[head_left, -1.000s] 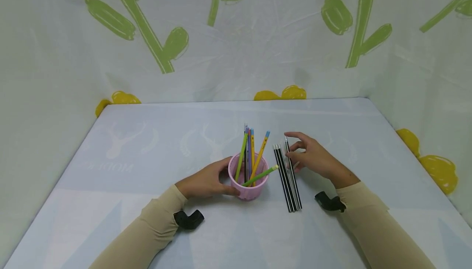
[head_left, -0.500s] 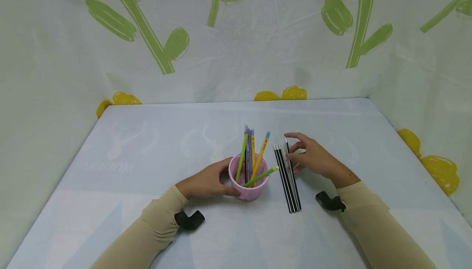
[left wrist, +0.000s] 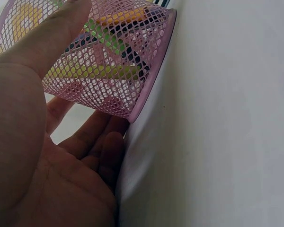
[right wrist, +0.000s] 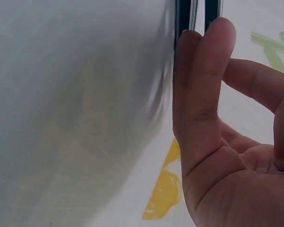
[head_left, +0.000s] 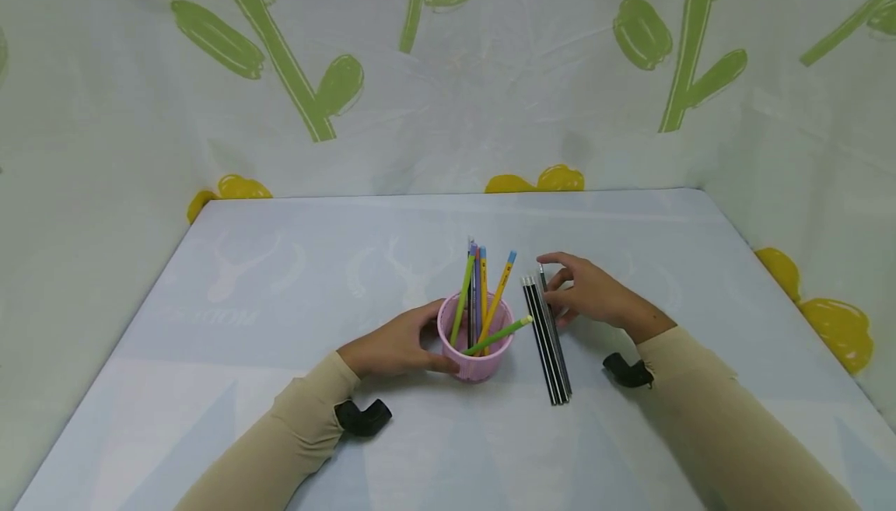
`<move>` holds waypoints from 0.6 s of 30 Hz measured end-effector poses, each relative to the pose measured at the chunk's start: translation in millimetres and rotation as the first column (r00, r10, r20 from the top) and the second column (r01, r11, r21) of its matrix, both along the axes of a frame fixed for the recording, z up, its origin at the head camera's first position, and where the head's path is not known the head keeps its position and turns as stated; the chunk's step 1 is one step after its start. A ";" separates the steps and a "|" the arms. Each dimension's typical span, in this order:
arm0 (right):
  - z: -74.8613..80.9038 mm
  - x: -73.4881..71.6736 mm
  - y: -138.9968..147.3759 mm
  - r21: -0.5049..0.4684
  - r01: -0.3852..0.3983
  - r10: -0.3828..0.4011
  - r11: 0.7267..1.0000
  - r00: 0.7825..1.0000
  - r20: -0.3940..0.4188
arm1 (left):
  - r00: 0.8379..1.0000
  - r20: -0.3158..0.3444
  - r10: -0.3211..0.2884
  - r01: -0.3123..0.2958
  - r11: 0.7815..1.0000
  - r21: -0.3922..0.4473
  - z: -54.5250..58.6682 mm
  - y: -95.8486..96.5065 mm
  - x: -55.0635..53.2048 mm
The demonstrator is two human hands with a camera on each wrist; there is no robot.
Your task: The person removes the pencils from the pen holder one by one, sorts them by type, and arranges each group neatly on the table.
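Note:
A pink mesh pencil cup [head_left: 474, 369] stands upright on the table, holding several pencils, among them yellow ones [head_left: 498, 293], green ones [head_left: 460, 301] and a purple one [head_left: 477, 281]. My left hand [head_left: 395, 341] grips the cup from its left side, thumb in front and fingers behind; the left wrist view shows the mesh wall [left wrist: 99, 71] beside the thumb. Right of the cup, several black-and-white striped pencils [head_left: 542, 348] lie side by side. My right hand [head_left: 584, 293] holds the rightmost black pencil [head_left: 558, 344], the index finger at its far end and the thumb along its side.
The white printed tabletop [head_left: 245, 285] meets a pale wall [head_left: 490, 106] with green plant drawings at the back. Yellow flower shapes [head_left: 535, 179] mark the wall's foot. One green pencil [head_left: 500, 334] leans out over the cup's right rim, toward the black pencils.
My right hand has shifted slightly left, and the rightmost black pencil lies closer to the others. The left hand still holds the cup in place. The head view has moved a little.

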State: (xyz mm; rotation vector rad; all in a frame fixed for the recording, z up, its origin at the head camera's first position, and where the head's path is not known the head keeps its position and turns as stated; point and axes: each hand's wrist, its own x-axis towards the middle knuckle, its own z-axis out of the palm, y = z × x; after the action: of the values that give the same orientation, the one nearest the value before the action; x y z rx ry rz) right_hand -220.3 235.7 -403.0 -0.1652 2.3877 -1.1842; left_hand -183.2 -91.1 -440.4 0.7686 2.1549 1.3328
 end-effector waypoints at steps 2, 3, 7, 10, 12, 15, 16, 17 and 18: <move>-0.8 -0.3 0.7 0.018 0.000 0.000 1.000 1.000 0.011 | 1.000 -0.004 -0.005 0.005 1.000 0.004 0.3 0.5 0.1; -1.2 -0.3 1.1 0.026 -0.002 0.001 1.000 1.000 0.014 | 1.000 -0.003 -0.005 0.005 1.000 0.003 0.6 0.7 0.3; -2.0 -0.1 1.1 0.046 -0.019 0.018 0.999 1.000 0.014 | 1.000 -0.001 -0.003 0.003 1.000 -0.001 1.4 0.9 0.8; -2.2 -0.1 -0.2 0.070 -0.037 0.037 0.997 0.999 0.000 | 1.000 0.003 0.000 0.000 1.000 -0.007 1.3 0.8 0.6; -2.8 -1.0 -0.5 0.088 -0.047 0.048 0.995 0.999 -0.008 | 1.000 0.005 -0.001 0.001 1.000 -0.004 0.3 0.6 0.1; -3.8 -2.4 -0.1 0.105 -0.058 0.061 0.993 0.998 -0.022 | 1.000 0.011 -0.003 0.003 1.000 0.004 -1.1 0.4 -0.8; -3.9 -2.8 -0.1 0.110 -0.058 0.061 0.992 0.998 -0.025 | 1.000 0.012 -0.003 0.003 1.000 0.006 -1.4 0.3 -1.0; -3.5 -2.7 -0.4 0.113 -0.061 0.065 0.992 0.997 -0.029 | 1.000 0.013 -0.004 0.004 1.000 0.007 -1.4 0.2 -1.0; -3.2 -2.6 -0.7 0.114 -0.064 0.068 0.991 0.997 -0.032 | 1.000 0.013 -0.004 0.004 1.000 0.007 -1.4 0.1 -1.0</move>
State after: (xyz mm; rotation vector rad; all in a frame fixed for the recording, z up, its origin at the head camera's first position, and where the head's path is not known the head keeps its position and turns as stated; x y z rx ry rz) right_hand -222.9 235.0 -406.2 -0.2289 2.4534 -1.0214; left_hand -184.3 -91.0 -441.8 0.7642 2.1388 1.3406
